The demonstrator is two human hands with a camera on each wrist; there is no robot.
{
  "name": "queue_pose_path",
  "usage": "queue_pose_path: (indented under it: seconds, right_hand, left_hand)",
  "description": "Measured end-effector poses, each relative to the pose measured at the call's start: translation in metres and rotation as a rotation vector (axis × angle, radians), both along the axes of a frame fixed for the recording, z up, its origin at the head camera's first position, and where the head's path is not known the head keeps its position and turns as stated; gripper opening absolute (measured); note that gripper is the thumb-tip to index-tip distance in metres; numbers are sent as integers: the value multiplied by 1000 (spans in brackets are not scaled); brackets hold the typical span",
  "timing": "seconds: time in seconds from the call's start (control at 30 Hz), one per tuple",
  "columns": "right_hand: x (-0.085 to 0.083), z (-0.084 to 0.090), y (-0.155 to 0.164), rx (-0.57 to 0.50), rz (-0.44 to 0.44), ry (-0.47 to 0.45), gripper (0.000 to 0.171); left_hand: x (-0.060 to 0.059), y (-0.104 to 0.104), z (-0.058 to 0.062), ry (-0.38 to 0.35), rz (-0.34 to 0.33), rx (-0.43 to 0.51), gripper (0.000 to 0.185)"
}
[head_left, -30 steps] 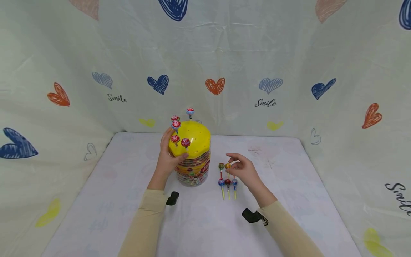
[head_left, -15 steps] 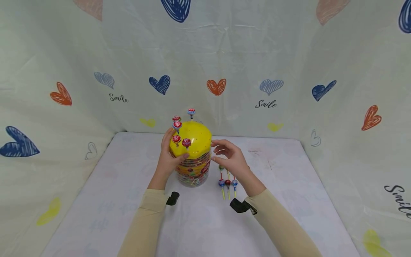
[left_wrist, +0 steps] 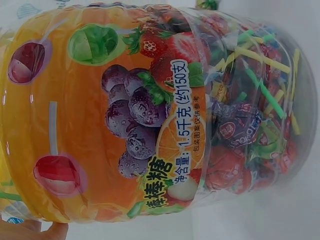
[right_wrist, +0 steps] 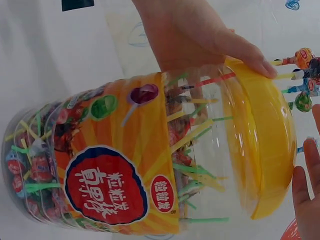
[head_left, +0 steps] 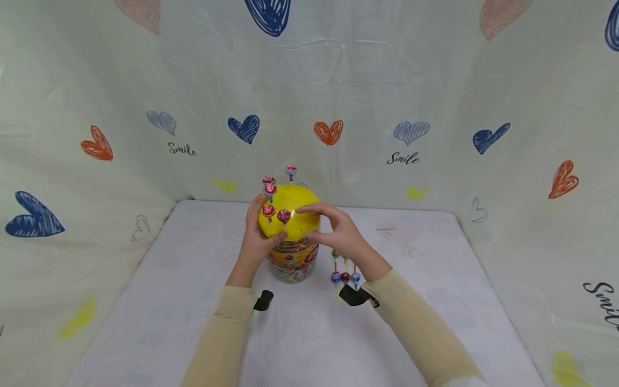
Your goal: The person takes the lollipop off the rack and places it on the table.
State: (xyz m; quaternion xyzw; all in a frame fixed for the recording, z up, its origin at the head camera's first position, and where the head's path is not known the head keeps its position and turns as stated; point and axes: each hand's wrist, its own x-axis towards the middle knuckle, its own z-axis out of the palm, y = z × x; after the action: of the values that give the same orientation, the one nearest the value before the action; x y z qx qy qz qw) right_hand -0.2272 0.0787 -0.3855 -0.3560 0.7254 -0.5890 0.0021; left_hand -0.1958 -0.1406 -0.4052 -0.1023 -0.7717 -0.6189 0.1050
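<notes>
A clear lollipop jar (head_left: 292,263) with a yellow domed lid (head_left: 302,196) stands upright on the table, packed with wrapped lollipops. Several lollipops (head_left: 283,216) stick up by their sticks from the left and far side of the lid. My left hand (head_left: 253,236) grips the lid's left side, thumb in front and fingers behind. My right hand (head_left: 340,231) is at the lid's right side, fingers extended over it and thumb apart. I see nothing held there; whether its fingertips touch is unclear. Near it, several loose lollipops (head_left: 345,277) lie in rows, partly hidden by that hand and wrist.
A white table (head_left: 300,338) bears the jar and the loose lollipops. Behind and beside it hangs a pale cloth (head_left: 367,97) printed with hearts and lettering. A black wrist strap (head_left: 263,301) sits at my left cuff, another black strap (head_left: 354,295) at the right.
My right hand has moved left and away from above the loose lollipops to the lid's right side. My left hand has kept its grip on the lid. The view has shifted slightly.
</notes>
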Motion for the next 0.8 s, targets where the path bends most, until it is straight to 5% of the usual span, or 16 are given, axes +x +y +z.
queue_pose_path:
  seconds: [0.8]
  right_hand:
    - [-8, 14, -13, 134, 162, 86, 49]
  left_hand:
    - [-2, 0, -3, 18, -4, 33, 83]
